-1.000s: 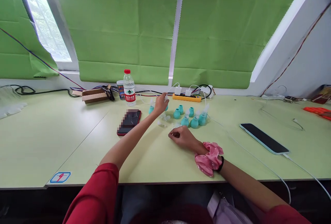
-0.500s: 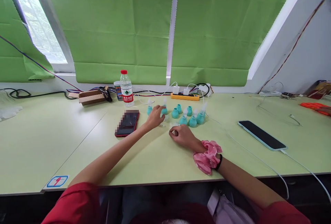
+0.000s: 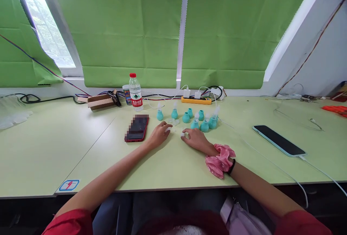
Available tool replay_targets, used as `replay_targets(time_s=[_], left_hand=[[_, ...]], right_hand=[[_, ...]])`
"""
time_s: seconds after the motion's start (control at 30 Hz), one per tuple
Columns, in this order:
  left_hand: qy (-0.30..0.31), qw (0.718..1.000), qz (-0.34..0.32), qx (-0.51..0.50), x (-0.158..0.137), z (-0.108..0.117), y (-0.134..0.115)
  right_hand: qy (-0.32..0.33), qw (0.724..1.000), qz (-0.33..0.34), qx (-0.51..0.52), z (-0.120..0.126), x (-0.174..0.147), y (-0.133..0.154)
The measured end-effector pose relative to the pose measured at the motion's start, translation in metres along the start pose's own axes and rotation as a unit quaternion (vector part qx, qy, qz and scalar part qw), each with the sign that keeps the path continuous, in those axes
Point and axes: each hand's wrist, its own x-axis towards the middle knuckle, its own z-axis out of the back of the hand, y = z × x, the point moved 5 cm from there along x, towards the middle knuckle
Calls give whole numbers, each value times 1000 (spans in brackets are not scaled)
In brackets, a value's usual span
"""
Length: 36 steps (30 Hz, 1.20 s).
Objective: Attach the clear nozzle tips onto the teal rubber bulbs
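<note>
My left hand (image 3: 159,134) rests low over the table, its fingers closed on a small translucent white piece (image 3: 168,129). Opposite it, my right hand (image 3: 197,139) pinches a small white piece (image 3: 182,134) between thumb and fingertips. Just beyond my hands lie a few clear plastic bits (image 3: 173,121), too small to make out. Several teal squeeze bulbs stand behind them. Two on the left, a teal bulb (image 3: 159,115) and another teal bulb (image 3: 174,114), carry translucent tips. Some in the middle, such as the open-necked bulb (image 3: 185,118), have none. A tipped bulb (image 3: 204,125) stands in the right group.
A red-edged phone (image 3: 137,128) lies left of my hands; a charging phone (image 3: 278,140) lies far right, its white cable crossing the table edge. Behind stand a water bottle (image 3: 135,94), a can (image 3: 126,94), a cardboard box (image 3: 101,102) and a yellow power strip (image 3: 196,100).
My left hand has drawn back from the left teal bulbs toward me and now has a small translucent piece. A white piece now shows in my right fingertips. The view has shifted slightly.
</note>
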Motion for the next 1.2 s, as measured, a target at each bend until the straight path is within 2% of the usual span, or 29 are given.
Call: replay_targets(time_s=[0.1, 0.23, 0.43, 0.6, 0.7, 0.77, 0.87, 1.0, 1.07, 1.2], left_hand=[[-17, 996, 34, -76, -1, -2, 0], [1, 985, 101, -142, -2, -6, 2], [4, 999, 42, -26, -1, -3, -2], [19, 1000, -2, 16, -1, -9, -8], [0, 999, -26, 20, 2, -11, -10], [-23, 999, -27, 24, 5, -10, -7], [-45, 998, 10, 44, 12, -11, 5], [-17, 996, 61, 69, 20, -18, 20], [4, 997, 50, 67, 21, -21, 19], [23, 999, -17, 42, 18, -24, 10]], right_hand=[[-18, 999, 25, 37, 2, -1, 3], [-51, 994, 60, 77, 6, -2, 8], [-67, 990, 92, 81, 6, -4, 12], [-67, 992, 78, 75, 6, -5, 13], [-57, 993, 73, 69, 3, -4, 13], [-65, 994, 66, 57, 3, -3, 11], [-76, 995, 51, 42, 1, -2, 7], [-90, 995, 45, 25, -1, 1, 7], [-91, 995, 43, 14, 0, 2, 8], [-68, 997, 37, -18, 0, 3, 10]])
